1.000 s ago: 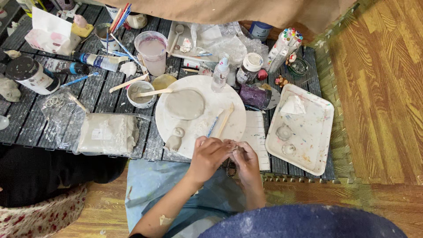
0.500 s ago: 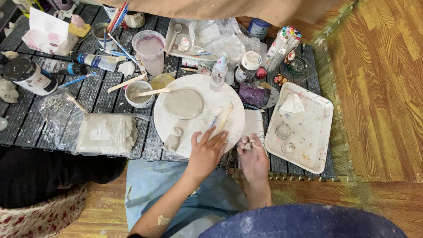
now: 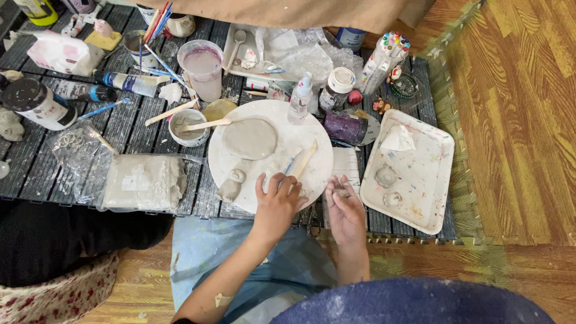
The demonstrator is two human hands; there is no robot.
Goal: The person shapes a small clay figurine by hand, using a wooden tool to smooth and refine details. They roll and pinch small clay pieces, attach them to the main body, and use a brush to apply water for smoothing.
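Now | left hand (image 3: 277,203) spread flat on round board (image 3: 312,129), fingers loose beside wooden tool (image 3: 305,160), gripping nothing | right hand (image 3: 345,207) half-curled around small clay bit (image 3: 342,193) near board edge | best to keep pinches light and even

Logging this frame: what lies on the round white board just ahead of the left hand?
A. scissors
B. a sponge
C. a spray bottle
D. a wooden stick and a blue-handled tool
D: a wooden stick and a blue-handled tool lie side by side on the round board beyond the left hand.
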